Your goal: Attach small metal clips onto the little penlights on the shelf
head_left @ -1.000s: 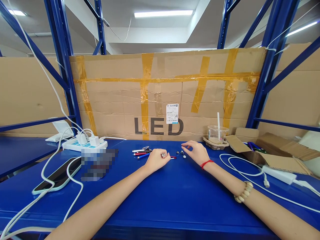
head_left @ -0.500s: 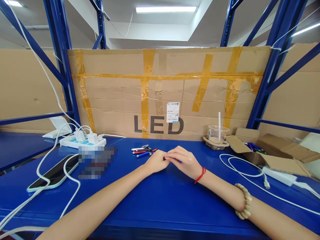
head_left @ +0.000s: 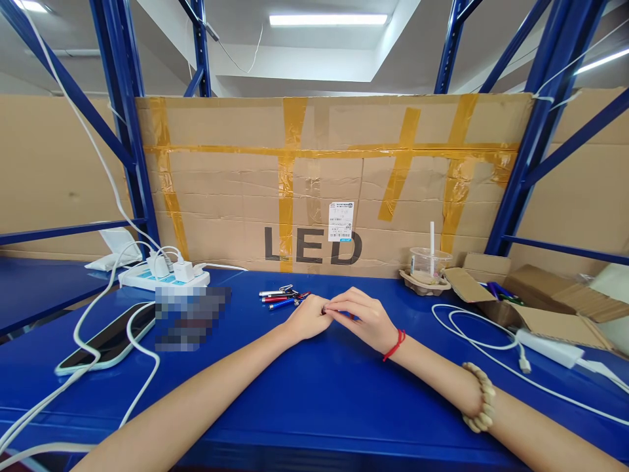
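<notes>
My left hand [head_left: 308,317] is closed in a fist above the blue tabletop [head_left: 304,406], and whatever it holds is mostly hidden. The fingertips of my right hand [head_left: 362,319] are pinched together against the thumb side of that fist. A tiny dark spot shows where the hands meet, too small to name. Just beyond my left hand lie several slim metallic cylinders [head_left: 278,299] in silver, red and blue, with small clips or rings at their ends. A red string bracelet and a beaded bracelet are on my right arm.
On the left are a white power strip [head_left: 142,280] with plugs, a phone [head_left: 105,341] and white cables. At the right stand a plastic cup with a straw [head_left: 426,263], an open cardboard box [head_left: 555,321] and a coiled white cable [head_left: 464,334]. A large cardboard sheet [head_left: 236,190] closes off the back.
Both hands stay together in almost the same place. The whole view has shifted very slightly; nothing on the table has moved.
</notes>
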A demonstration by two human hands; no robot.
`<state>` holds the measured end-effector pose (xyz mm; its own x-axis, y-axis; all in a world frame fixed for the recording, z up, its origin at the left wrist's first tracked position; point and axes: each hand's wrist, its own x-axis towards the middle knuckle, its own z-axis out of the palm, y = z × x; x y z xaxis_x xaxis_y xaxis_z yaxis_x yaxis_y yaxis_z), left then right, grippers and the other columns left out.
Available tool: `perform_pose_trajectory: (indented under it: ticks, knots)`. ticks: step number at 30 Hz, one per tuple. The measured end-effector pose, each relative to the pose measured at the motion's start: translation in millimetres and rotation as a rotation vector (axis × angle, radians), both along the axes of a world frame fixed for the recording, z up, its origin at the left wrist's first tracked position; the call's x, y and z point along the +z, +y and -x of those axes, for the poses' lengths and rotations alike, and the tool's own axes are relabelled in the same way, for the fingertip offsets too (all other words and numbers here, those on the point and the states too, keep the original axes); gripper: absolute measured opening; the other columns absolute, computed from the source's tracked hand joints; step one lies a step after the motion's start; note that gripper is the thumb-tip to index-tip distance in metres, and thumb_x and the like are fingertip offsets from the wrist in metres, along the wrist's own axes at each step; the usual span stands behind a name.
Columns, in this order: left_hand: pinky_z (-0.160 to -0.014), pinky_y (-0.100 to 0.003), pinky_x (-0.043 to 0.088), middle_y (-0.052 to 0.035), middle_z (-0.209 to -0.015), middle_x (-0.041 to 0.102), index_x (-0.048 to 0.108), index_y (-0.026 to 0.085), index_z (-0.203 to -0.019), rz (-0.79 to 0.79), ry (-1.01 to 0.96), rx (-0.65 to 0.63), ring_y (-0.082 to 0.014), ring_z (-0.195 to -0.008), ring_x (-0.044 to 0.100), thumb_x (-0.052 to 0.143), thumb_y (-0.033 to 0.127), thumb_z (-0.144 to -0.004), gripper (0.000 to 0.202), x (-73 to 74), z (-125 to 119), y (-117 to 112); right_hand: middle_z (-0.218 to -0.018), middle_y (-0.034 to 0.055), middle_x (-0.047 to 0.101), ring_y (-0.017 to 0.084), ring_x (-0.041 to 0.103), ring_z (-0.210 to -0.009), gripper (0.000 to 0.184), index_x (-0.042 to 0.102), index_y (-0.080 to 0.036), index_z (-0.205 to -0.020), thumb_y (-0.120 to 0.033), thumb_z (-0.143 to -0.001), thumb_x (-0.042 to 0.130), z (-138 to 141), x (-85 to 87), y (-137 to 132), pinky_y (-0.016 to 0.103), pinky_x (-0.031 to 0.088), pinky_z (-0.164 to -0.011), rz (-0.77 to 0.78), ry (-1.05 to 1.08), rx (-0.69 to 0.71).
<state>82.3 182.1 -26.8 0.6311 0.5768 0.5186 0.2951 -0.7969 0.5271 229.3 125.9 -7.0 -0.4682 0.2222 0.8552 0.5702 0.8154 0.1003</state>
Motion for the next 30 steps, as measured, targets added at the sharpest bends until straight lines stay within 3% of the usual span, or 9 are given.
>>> perform_pose_trajectory:
  ticks: [5,9,14,17,21,25,30]
  knots:
    - [-0.049,-0.02,0.023,0.0017,-0.047,0.042,0.046,0.012,-0.05,0.028,0.015,0.018,-0.0093,-0.051,0.037,0.035,0.013,-0.063,0.017,-0.2,0.2,1.3,-0.085,0.0041,0.063,0.012,0.056,-0.075,0.013,0.063,-0.02,-0.078,-0.026,-0.083,0.053,1.1,-0.4,-1.7,0.021,0.047,-0.06,0.066,-0.032,-0.051]
    - [-0.048,-0.02,0.02,0.0036,-0.045,0.034,0.038,0.013,-0.048,0.066,-0.058,0.047,-0.0072,-0.048,0.029,0.038,0.018,-0.064,0.018,2.8,-0.4,0.8,-0.093,0.0051,0.06,0.013,0.056,-0.082,0.016,0.062,-0.021,-0.087,-0.028,-0.085,0.048,2.6,1.4,-5.3,0.018,0.046,-0.055,0.191,-0.022,-0.101]
    - [-0.048,-0.022,0.02,0.0036,-0.044,0.031,0.032,0.015,-0.047,0.145,-0.338,0.3,-0.0072,-0.046,0.028,0.037,0.035,-0.077,0.037,8.3,-0.7,1.1,-0.097,0.0043,0.057,0.012,0.057,-0.079,0.02,0.055,-0.021,-0.099,-0.028,-0.087,0.041,-4.8,-0.1,1.0,0.021,0.048,-0.061,0.363,0.033,-0.274]
    - [-0.048,-0.021,0.023,0.0034,-0.044,0.035,0.033,0.015,-0.048,0.226,-0.426,0.405,-0.008,-0.046,0.033,0.039,0.038,-0.078,0.038,10.2,0.0,2.7,-0.106,0.005,0.056,0.016,0.054,-0.093,0.025,0.054,-0.023,-0.106,-0.026,-0.085,0.041,-14.4,-6.7,11.7,0.028,0.048,-0.074,0.441,-0.062,-0.304]
    - [-0.048,-0.021,0.025,0.0038,-0.043,0.037,0.034,0.016,-0.049,0.286,-0.431,0.39,-0.008,-0.043,0.035,0.038,0.037,-0.078,0.037,10.6,0.5,3.1,-0.127,0.0068,0.045,0.023,0.042,-0.114,0.041,0.045,-0.024,-0.123,-0.036,-0.084,0.045,-21.5,-14.7,21.4,0.044,0.036,-0.092,0.571,-0.227,-0.338]
    - [-0.05,-0.021,0.029,0.0036,-0.041,0.038,0.035,0.016,-0.047,0.314,-0.419,0.334,-0.0082,-0.043,0.036,0.036,0.037,-0.08,0.039,11.7,0.1,-0.3,-0.135,0.007,0.036,0.022,0.032,-0.123,0.048,0.04,-0.022,-0.129,-0.039,-0.084,0.043,-17.9,-15.9,23.8,0.045,0.027,-0.098,0.637,-0.315,-0.33]
    - [-0.051,-0.022,0.03,0.0038,-0.04,0.038,0.032,0.016,-0.046,0.273,-0.42,0.294,-0.0085,-0.043,0.037,0.038,0.031,-0.079,0.036,12.0,-1.4,-1.9,-0.136,0.0071,0.035,0.022,0.031,-0.124,0.048,0.04,-0.02,-0.129,-0.039,-0.085,0.04,-7.7,-12.5,23.3,0.044,0.023,-0.1,0.621,-0.368,-0.304]
